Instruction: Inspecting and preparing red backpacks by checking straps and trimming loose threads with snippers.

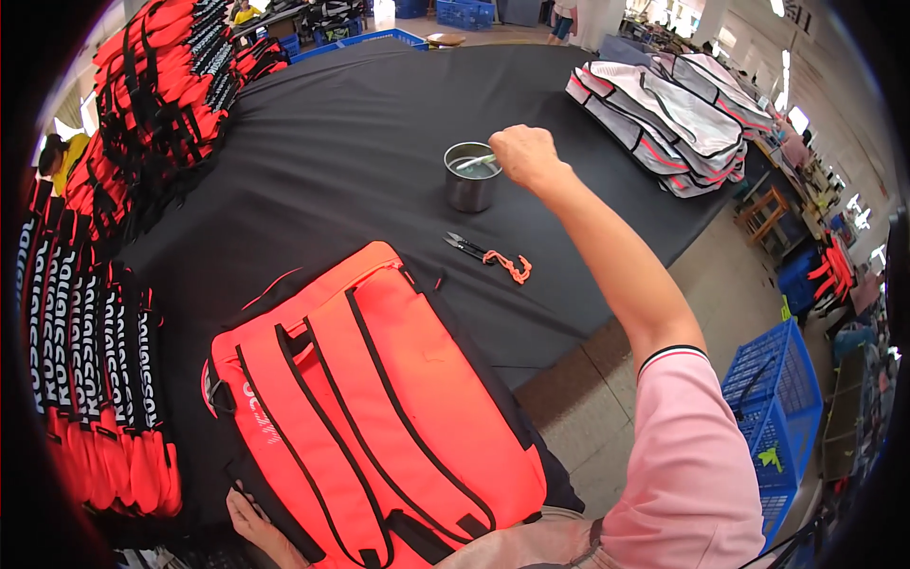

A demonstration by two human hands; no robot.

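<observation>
A bright red-orange backpack (370,417) with black trim lies on the black-covered table right in front of me, its shoulder straps facing up. My left hand (254,526) rests at the lower left edge of the backpack, fingers stretched out. Farther off, a metal cup (469,185) with some liquid in it stands on the table. My right hand (529,156) is closed around a thin white stick (474,162), whose lower end reaches into the cup. Between cup and backpack lie thread snips (488,256) with black blades and an orange handle wrap.
Tall piles of red and black backpacks (156,104) and straps (95,379) line the left side. Grey-white bags (664,123) are stacked at the far right of the table (370,123). Blue plastic crates (773,398) stand on the floor to my right. People work in the background.
</observation>
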